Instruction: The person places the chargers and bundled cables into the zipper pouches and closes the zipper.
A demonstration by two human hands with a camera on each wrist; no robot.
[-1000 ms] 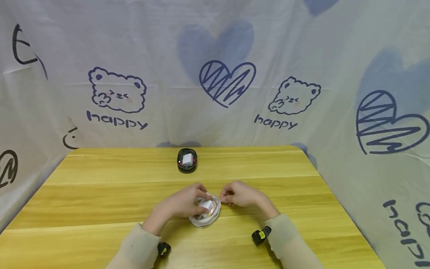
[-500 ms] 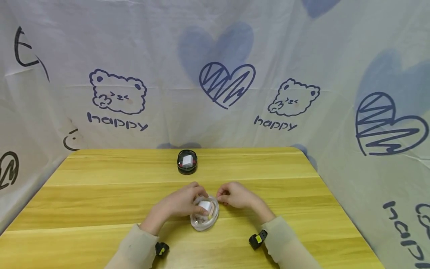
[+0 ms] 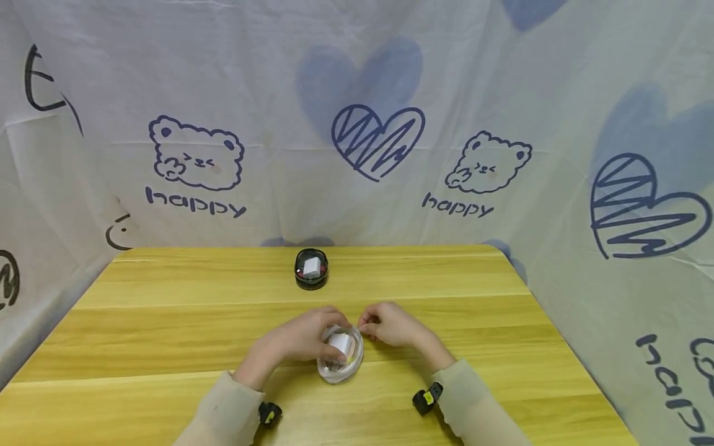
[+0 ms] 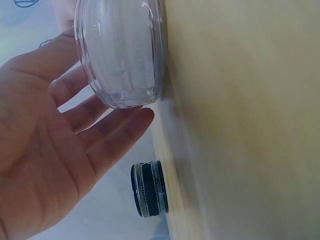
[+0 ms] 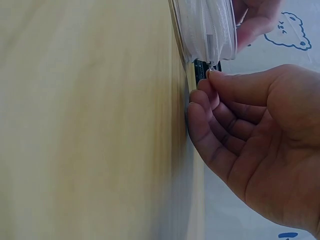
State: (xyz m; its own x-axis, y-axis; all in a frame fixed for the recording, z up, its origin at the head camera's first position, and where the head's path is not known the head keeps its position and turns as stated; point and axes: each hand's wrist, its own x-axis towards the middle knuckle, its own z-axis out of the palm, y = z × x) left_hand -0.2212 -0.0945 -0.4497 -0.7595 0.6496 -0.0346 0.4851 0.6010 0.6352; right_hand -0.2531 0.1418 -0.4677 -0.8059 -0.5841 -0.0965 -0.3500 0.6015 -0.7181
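A clear oval zip case [image 3: 336, 376] with a white zipper band stands on the wooden table in front of me. Through its top show a white block [image 3: 340, 342] and some small pale and yellow things. My left hand [image 3: 304, 336] grips the case from the left, thumb over the top and fingers at the far side. In the left wrist view the clear wall [image 4: 120, 55] of the case partly hides those fingers. At the right end, my right hand [image 3: 393, 323] pinches the small zipper pull [image 5: 212, 67] between thumb and forefinger.
Farther back on the table [image 3: 167, 322] stands a similar black-edged case [image 3: 311, 284] with a white block and something red inside. A printed cloth [image 3: 279, 155] hangs behind the table's back edge and along both sides. Each wrist wears a black strap device [image 3: 426, 399].
My right hand has shifted slightly leftward along the case rim with the zipper pull. My left hand keeps its grip, its fingers moving a little. The black-edged case stays put.
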